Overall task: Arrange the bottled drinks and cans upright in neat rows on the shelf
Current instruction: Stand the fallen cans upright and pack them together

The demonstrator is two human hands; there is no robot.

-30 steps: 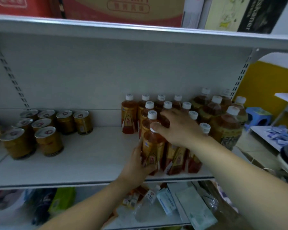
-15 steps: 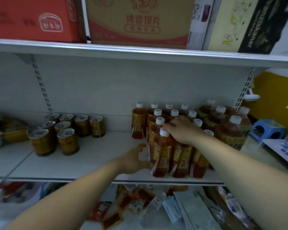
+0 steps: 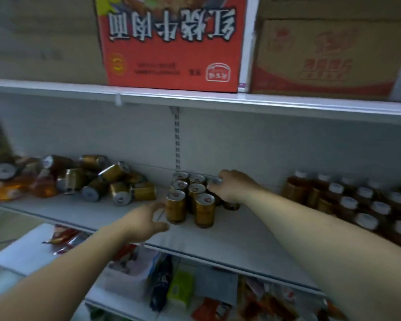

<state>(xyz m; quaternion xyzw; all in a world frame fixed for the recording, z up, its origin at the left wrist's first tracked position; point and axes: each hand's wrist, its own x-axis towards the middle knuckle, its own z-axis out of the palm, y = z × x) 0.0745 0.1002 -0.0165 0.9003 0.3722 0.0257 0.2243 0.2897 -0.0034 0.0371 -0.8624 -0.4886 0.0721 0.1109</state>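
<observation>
Head view: gold cans [image 3: 196, 195] with silver lids stand upright in close rows mid-shelf [image 3: 218, 237]. Toppled cans [image 3: 102, 179] lie heaped to the left. Amber bottles [image 3: 357, 202] with white caps stand in rows at right. The left hand [image 3: 144, 221], fingers spread, is just beside the front-left can [image 3: 176, 206]. The right hand [image 3: 234, 186] curls its fingers over the rear right can [image 3: 214, 181].

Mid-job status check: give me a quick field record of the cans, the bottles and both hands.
upright cans: tight cluster, centre
toppled cans: heap lying on their sides, left of the cluster
bottles: upright rows, far right
left hand: open, beside the front-left can; contact unclear
right hand: fingers curled over cans at the cluster's right edge; grip unclear
remaining: toppled cans not yet stood up
</observation>
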